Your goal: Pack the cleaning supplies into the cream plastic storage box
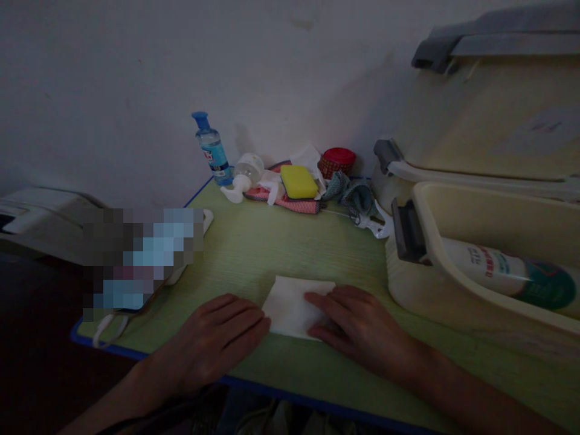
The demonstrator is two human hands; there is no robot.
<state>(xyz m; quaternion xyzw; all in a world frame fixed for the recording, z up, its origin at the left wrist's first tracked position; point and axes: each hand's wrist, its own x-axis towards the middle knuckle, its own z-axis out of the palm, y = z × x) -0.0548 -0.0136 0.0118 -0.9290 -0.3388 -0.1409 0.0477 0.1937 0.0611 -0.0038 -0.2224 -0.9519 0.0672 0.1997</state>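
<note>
A folded white paper tissue (290, 305) lies flat on the green tabletop, near the front edge. My left hand (222, 338) rests at its left side, fingers stretched out side by side, their tips touching the tissue's edge. From the right, my right hand (356, 323) reaches over the tissue with the index finger and thumb extended and apart. The index fingertip presses on the tissue's upper part, and the thumb tip lies lower down on it. The other right-hand fingers are partly hidden behind the index finger.
At the back stand a blue bottle (212, 151), a tipped pump bottle (247, 172), a yellow sponge (299, 182), a red-lidded container (339, 162) and crumpled cloths (347, 192). A cream storage bin (408, 284) holding a white-and-green bottle (498, 269) stands right. A blurred device (154, 260) sits left.
</note>
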